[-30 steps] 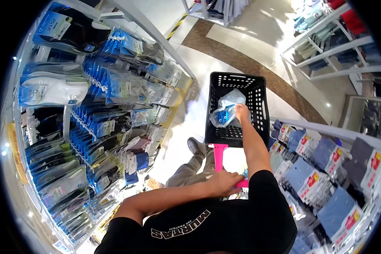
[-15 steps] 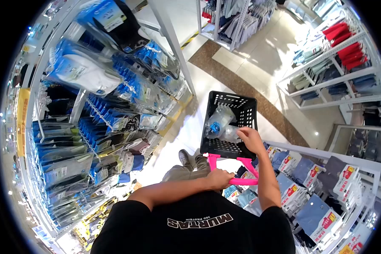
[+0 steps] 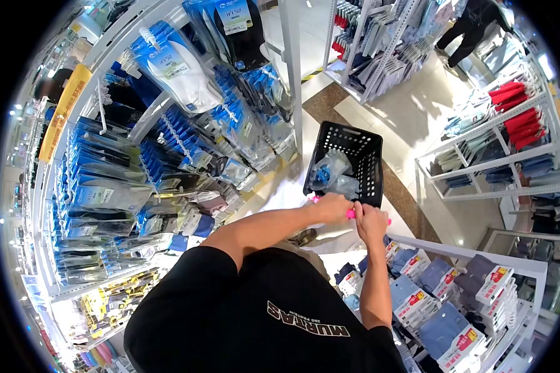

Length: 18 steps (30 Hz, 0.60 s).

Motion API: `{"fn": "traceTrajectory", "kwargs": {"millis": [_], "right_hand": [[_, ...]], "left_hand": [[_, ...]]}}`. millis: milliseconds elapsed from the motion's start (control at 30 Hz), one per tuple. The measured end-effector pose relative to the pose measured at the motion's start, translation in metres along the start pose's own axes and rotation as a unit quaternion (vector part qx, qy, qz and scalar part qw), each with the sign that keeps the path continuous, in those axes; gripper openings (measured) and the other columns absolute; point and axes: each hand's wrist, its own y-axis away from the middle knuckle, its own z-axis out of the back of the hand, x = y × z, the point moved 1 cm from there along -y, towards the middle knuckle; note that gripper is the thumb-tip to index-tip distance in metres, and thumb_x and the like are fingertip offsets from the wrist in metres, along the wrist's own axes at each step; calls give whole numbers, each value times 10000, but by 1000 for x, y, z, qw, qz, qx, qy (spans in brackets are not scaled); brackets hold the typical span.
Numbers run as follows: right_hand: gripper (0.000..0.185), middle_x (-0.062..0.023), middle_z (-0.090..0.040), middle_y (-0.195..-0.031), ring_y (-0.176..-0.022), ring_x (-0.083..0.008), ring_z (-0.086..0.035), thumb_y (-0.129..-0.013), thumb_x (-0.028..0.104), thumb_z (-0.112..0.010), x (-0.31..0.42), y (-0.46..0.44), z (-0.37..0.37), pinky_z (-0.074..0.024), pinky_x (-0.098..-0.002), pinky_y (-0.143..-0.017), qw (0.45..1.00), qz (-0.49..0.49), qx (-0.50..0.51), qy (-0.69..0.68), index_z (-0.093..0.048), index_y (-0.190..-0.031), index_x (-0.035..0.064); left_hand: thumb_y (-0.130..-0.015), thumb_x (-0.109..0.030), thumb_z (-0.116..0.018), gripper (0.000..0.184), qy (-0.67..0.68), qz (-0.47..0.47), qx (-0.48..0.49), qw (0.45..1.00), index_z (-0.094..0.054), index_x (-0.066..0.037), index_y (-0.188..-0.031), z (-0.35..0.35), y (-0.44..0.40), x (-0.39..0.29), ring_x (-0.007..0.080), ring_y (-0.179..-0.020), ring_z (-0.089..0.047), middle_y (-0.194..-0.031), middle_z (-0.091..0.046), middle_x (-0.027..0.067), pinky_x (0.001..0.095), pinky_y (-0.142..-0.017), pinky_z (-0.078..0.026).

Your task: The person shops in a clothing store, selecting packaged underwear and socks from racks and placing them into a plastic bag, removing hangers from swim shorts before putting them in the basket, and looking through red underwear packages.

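Note:
A black perforated shopping basket [image 3: 374, 165] is in front of me, low over the floor. Its pink handle [image 3: 384, 221] shows only in short pieces between and beside my hands. My left hand [image 3: 331, 208] is closed around the handle on the left. Close beside it, my right hand [image 3: 373, 224] is wrapped round the same handle, with a pink end sticking out to its right. Clear plastic packages, one with a blue label [image 3: 321, 176], lie in the basket's left half; their contents are hard to make out.
At left, a tall rack holds blue-and-clear packs [image 3: 168, 68] on hooks. Folded garments with red-and-white tags [image 3: 417, 299] hang at the lower right. Farther off are red garments [image 3: 522, 127] and a person in dark trousers [image 3: 470, 38]. A brown band crosses the pale tiled floor.
My right hand has left the packages inside the basket and taken hold of the pink handle beside my left hand. The handle has swung up, and my view has shifted.

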Motion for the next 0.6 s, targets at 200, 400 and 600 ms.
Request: {"fn": "traceTrajectory", "kwargs": {"millis": [200, 400, 600], "right_hand": [[406, -152, -627, -616, -589, -345, -616, -932, 335, -561, -12, -73, -16, -453, -483, -572, 992, 46, -112, 25, -634, -618, 89], [342, -149, -635, -599, -565, -334, -622, -864, 296, -595, -42, -140, -20, -465, -475, -567, 987, 76, -136, 36, -646, -599, 85], [374, -152, -627, -611, -576, -355, -616, -880, 299, -581, -76, -211, -12, -469, -489, -589, 992, 111, -60, 26, -618, -582, 77]], "left_hand": [[-785, -337, -638, 243, -47, 45, -38, 997, -711, -126, -880, 41, -56, 25, 376, -773, -696, -811, -709, 176, 484, -732, -561], [-809, -338, -617, 236, -27, 44, -69, 996, -695, -123, -870, 62, -110, 43, 373, -791, -697, -819, -709, 173, 490, -724, -558], [-804, -300, -638, 221, 36, 57, -116, 991, -687, -87, -833, 75, -163, 53, 369, -808, -697, -824, -707, 176, 491, -727, -558]]}}
